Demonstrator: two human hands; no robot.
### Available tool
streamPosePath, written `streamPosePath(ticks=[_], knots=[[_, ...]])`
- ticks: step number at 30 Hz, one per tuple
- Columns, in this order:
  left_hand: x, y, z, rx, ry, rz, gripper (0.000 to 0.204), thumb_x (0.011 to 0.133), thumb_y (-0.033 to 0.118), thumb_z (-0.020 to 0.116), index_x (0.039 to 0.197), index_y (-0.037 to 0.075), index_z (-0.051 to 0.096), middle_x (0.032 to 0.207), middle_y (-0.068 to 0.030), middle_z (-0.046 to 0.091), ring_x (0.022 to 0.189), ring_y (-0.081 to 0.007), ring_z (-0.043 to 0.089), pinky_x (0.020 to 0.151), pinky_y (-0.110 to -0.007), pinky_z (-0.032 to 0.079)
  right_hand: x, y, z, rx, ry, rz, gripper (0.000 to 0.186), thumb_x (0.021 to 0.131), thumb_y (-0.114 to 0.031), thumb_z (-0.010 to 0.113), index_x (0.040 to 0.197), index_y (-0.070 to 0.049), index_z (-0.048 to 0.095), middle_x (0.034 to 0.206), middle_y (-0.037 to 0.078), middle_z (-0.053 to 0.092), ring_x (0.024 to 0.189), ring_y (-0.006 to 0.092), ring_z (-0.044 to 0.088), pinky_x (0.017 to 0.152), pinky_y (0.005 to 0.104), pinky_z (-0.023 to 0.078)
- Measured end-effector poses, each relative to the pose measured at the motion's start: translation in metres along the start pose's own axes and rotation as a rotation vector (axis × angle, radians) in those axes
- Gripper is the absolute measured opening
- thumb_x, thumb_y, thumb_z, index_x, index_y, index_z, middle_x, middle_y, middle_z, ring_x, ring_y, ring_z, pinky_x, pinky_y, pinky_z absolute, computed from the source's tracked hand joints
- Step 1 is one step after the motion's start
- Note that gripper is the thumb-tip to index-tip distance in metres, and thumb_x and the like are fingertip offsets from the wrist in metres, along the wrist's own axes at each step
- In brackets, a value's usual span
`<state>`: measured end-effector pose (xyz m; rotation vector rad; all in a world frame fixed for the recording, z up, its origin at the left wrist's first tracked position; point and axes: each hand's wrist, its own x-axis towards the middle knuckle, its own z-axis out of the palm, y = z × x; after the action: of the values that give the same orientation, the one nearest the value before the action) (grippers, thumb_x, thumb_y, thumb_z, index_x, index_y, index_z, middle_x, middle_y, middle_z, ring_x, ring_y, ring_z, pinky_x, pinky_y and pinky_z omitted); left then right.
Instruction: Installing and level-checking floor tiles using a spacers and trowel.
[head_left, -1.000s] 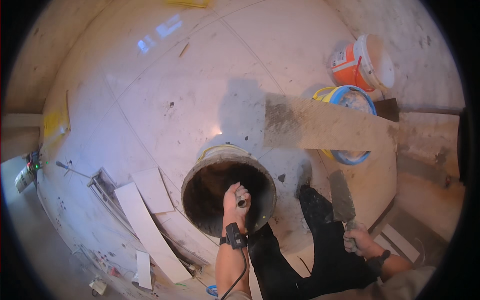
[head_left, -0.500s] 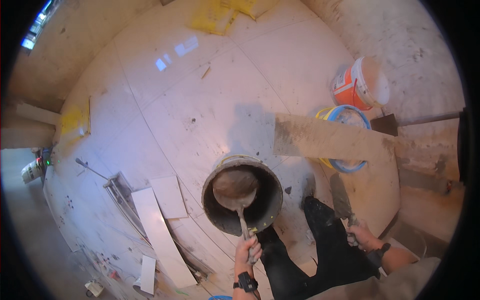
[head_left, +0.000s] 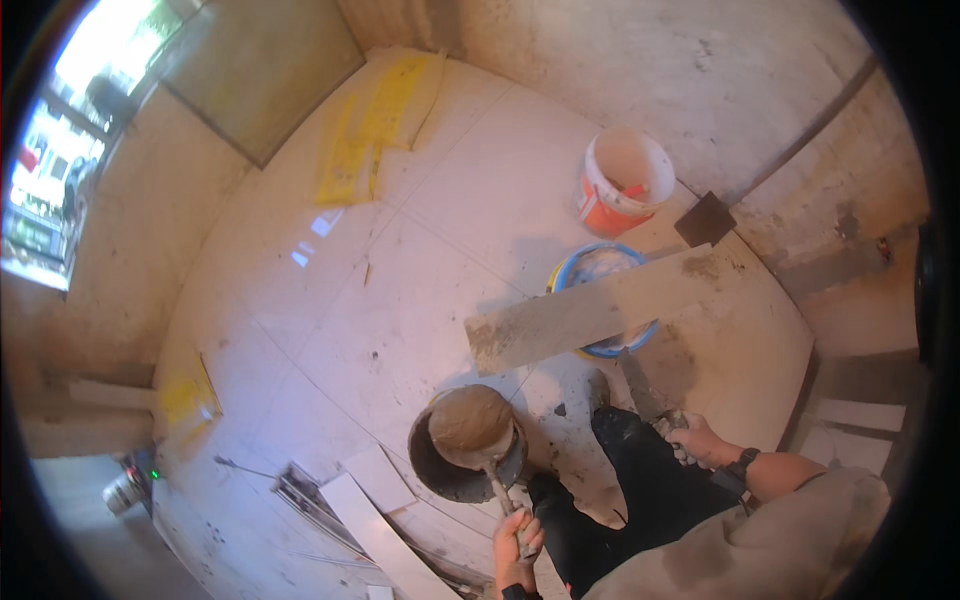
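My left hand [head_left: 517,540] is closed round the handle of a ladle [head_left: 499,486], whose round bowl is full of wet grey-brown mortar [head_left: 472,424]. The bowl sits over the mouth of a dark mortar-caked bucket [head_left: 440,470] and hides part of its inside. In my right hand [head_left: 698,440] is the handle of a trowel [head_left: 638,386], its flat grey blade pointing away from me beside my right leg. Beyond the trowel, a long tan tile strip [head_left: 585,312] with smeared patches lies across a blue-rimmed bucket [head_left: 562,272] of pale paste.
An orange and white bucket [head_left: 603,208] stands near the far wall. Yellow plastic sheets [head_left: 375,135] lie at the back. On the left are white tile strips [head_left: 375,525] and a tile cutter [head_left: 312,497]. A dark square plate [head_left: 704,219] rests by the wall.
The ladle has risen from inside the dark bucket to its mouth, loaded with mortar. The view has swung up and right. My right hand still holds the trowel.
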<state>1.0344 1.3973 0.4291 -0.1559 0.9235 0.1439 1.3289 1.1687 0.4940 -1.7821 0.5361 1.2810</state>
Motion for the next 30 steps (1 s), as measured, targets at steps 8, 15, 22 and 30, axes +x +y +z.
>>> streamPosePath(ticks=[8,15,22,30], knots=[[0.084,-0.027,0.121,-0.300,-0.150,-0.304,0.023,0.091,0.014,0.044,0.069,0.010,0.040,0.054,0.0008,0.035,0.046,-0.0105,0.038,0.041,-0.023,0.034,-0.022,-0.036,-0.084,0.113,0.074,-0.064,0.020,0.078,-0.009,0.060,0.095,-0.006,0.048,0.066,0.004,0.050,0.045,0.0131,0.048,0.038,0.0277,0.039],[0.132,-0.063,0.190,-0.255,-0.086,-0.338,0.024,0.089,0.007,0.045,0.066,0.009,0.039,0.056,0.0006,0.035,0.048,-0.0109,0.039,0.046,-0.025,0.039,-0.019,-0.034,-0.165,0.342,0.220,-0.015,0.016,0.078,-0.011,0.060,0.090,-0.007,0.050,0.063,0.004,0.049,0.044,0.0140,0.047,0.038,0.0290,0.037],[0.186,-0.115,0.244,-0.152,0.086,-0.429,0.022,0.092,0.013,0.044,0.070,0.009,0.044,0.056,-0.0004,0.042,0.049,-0.0131,0.045,0.050,-0.028,0.044,-0.019,-0.029,-0.200,0.565,0.327,-0.027,0.012,0.076,-0.010,0.061,0.084,-0.005,0.052,0.067,0.004,0.052,0.048,0.0163,0.049,0.042,0.0299,0.040],[0.236,-0.195,0.292,-0.208,0.124,-0.469,0.018,0.088,0.015,0.047,0.072,0.008,0.044,0.058,-0.0016,0.044,0.051,-0.0150,0.047,0.049,-0.029,0.043,-0.015,0.017,-0.215,0.626,0.381,-0.032,0.018,0.076,-0.009,0.061,0.092,-0.003,0.058,0.072,0.004,0.055,0.056,0.0153,0.053,0.048,0.0280,0.043]])
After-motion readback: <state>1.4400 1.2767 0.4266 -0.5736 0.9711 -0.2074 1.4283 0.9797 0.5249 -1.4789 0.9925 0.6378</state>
